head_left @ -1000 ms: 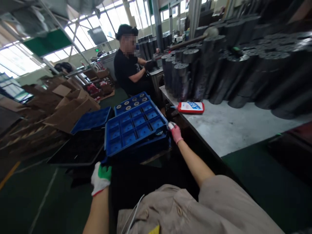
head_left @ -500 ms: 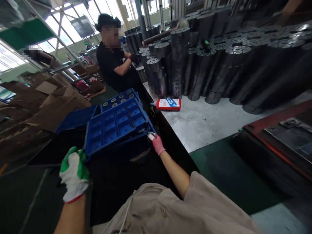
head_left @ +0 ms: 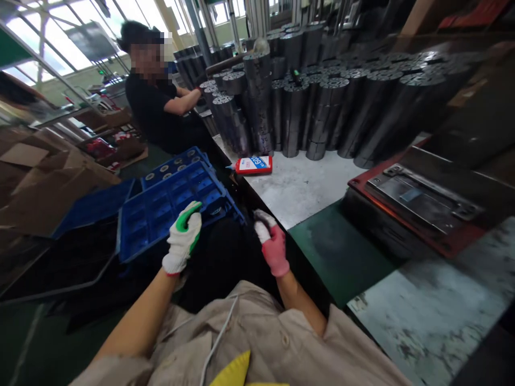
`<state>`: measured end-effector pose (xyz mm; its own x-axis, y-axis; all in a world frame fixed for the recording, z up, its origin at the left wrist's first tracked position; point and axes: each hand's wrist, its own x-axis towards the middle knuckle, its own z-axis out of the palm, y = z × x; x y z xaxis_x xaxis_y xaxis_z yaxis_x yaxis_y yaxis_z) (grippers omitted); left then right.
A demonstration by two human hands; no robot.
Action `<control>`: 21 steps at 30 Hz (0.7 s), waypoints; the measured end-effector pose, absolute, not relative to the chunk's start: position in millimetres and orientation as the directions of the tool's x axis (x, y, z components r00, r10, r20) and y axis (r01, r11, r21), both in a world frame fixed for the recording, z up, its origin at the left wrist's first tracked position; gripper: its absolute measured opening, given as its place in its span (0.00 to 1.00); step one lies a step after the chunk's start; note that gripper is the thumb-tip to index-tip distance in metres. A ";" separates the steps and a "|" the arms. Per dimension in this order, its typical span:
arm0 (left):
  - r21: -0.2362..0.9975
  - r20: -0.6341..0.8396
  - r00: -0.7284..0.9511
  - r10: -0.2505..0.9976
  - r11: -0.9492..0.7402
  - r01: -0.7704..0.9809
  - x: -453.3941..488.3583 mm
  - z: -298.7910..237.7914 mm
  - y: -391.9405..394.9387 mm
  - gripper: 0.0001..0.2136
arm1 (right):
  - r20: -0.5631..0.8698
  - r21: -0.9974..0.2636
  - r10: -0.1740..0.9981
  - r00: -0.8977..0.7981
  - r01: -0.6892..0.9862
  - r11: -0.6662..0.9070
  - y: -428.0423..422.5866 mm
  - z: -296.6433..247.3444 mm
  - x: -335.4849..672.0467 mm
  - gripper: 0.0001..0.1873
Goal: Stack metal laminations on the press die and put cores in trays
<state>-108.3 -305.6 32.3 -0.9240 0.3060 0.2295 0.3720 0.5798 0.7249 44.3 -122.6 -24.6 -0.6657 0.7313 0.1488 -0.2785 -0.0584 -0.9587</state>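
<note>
My left hand (head_left: 184, 241), in a white glove with green patches, hangs over the near side of a blue compartment tray (head_left: 151, 217). Its fingers are loosely curved, with a gap at the thumb and no object visible in them. My right hand (head_left: 273, 246), in a pink and white glove, is to the right of the tray's near corner, beside the table edge. Its thumb and fingers are bent and apart, and nothing shows between them. Several round metal parts with pale rims (head_left: 164, 169) sit in the tray section beyond the divided one.
A red bottle (head_left: 254, 165) lies on the pale tabletop (head_left: 298, 187). Dark metal cylinders (head_left: 295, 118) stand behind it. At right is a red-edged metal fixture (head_left: 418, 195). A co-worker (head_left: 161, 107) sits beyond the tray, and cardboard boxes (head_left: 60, 185) are piled left.
My right hand has come off the tray's near corner and moved back. My left hand has moved right from the tray's left corner and in front of it. The view has turned right.
</note>
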 end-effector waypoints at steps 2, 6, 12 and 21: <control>0.743 0.253 -0.890 0.379 0.513 0.430 -105.9 25.2 -280.4 0.26 | 0.294 -0.952 0.792 -0.535 -0.235 0.195 -110.8 -13.3 86.8 0.18; 0.752 0.239 -0.767 0.596 0.386 0.534 -104.1 1.9 -237.3 0.24 | 0.509 -0.819 0.789 -0.345 0.086 0.567 -96.6 -10.0 166.1 0.19; 0.606 0.286 -0.454 0.844 0.208 0.768 -111.1 -21.0 -181.0 0.24 | 0.651 -0.368 0.655 -0.383 0.596 0.714 -91.0 -47.0 216.8 0.18; 0.670 0.342 -0.210 0.916 -0.080 0.738 -135.9 -24.0 -202.5 0.22 | 0.651 -0.182 0.660 -0.375 0.767 0.615 -92.6 -52.7 197.1 0.14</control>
<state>-135.9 -202.5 -24.0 -0.2104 0.9159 0.3419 0.7381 -0.0805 0.6699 197.1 -92.6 -52.7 -0.3752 0.6599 0.6509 0.7668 0.6155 -0.1820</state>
